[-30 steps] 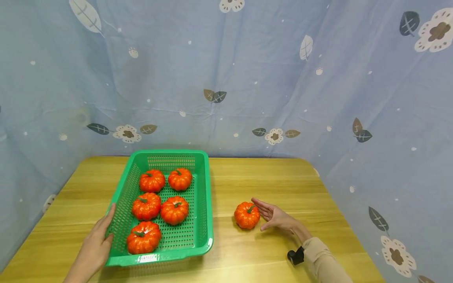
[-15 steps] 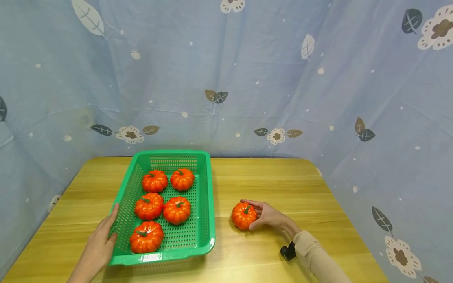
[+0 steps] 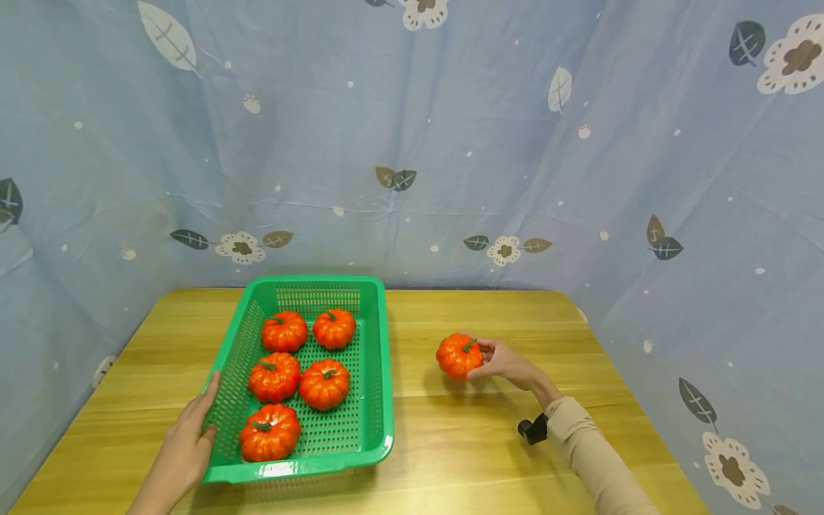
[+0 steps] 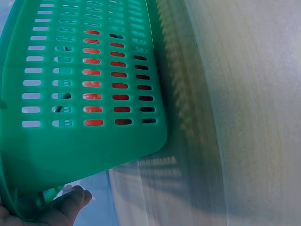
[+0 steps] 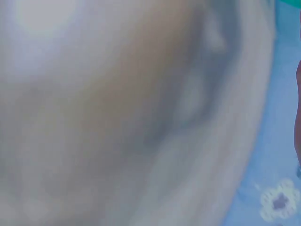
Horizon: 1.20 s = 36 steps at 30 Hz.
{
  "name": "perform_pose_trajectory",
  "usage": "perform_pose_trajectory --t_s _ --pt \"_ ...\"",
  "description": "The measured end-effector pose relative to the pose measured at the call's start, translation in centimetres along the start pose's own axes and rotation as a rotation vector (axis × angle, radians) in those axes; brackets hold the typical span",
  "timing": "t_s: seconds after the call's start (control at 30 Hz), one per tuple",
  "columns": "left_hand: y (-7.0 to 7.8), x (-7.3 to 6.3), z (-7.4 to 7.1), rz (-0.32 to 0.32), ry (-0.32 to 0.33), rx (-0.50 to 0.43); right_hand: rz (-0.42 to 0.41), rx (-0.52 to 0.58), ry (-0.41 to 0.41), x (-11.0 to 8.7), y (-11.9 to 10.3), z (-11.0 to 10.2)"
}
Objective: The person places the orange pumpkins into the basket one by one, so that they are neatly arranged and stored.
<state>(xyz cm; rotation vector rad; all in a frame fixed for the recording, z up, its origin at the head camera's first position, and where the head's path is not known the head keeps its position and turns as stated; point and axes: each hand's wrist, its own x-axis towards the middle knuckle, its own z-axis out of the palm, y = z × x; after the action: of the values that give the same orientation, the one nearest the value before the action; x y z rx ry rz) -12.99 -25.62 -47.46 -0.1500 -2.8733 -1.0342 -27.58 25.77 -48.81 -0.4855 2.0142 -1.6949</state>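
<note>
In the head view, my right hand (image 3: 506,363) grips a small orange pumpkin (image 3: 458,356) with a green stem. The pumpkin hangs a little above the table, its shadow beneath. My left hand (image 3: 182,447) holds the left rim of a green plastic basket (image 3: 386,372). Several similar pumpkins sit inside, one of them a pumpkin (image 3: 270,432) by the front wall. Close up in the left wrist view, fingers (image 4: 70,205) show at the rim below the slotted basket wall (image 4: 70,150). The right wrist view is mostly blurred and shows only a sliver of the hand.
The basket stands on a wooden table (image 3: 450,458), left of the middle. Behind and beside the table hangs a blue curtain (image 3: 322,129) with flowers and leaves. A small black device (image 3: 533,430) is at the right wrist, by a beige sleeve (image 3: 592,450).
My right hand has closed in on the pumpkin from its right side, taken hold of it and raised it off the table. The left hand has stayed on the basket rim.
</note>
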Motion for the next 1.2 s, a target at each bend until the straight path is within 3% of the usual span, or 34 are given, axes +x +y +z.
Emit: perform_pose_trajectory --t_s 0.23,0.43,0.67,0.87,1.2 --pt "0.0 -0.1 -0.2 0.007 0.01 -0.013 -0.039 -0.116 0.116 1.0 -4.5 -2.6" --pt "0.0 -0.1 -0.2 0.031 0.038 0.0 -0.052 -0.195 0.169 3.1 -7.9 -1.6" --pt "0.1 -0.2 -0.1 0.024 0.032 0.004 -0.074 -0.184 0.125 5.7 -11.1 2.7" --pt "0.0 -0.3 -0.1 0.027 0.051 0.005 -0.093 -0.206 -0.001 7.6 -13.6 7.7" --pt "0.1 -0.3 0.4 0.059 0.092 -0.014 -0.042 -0.381 -0.188 8.6 -14.5 15.8"
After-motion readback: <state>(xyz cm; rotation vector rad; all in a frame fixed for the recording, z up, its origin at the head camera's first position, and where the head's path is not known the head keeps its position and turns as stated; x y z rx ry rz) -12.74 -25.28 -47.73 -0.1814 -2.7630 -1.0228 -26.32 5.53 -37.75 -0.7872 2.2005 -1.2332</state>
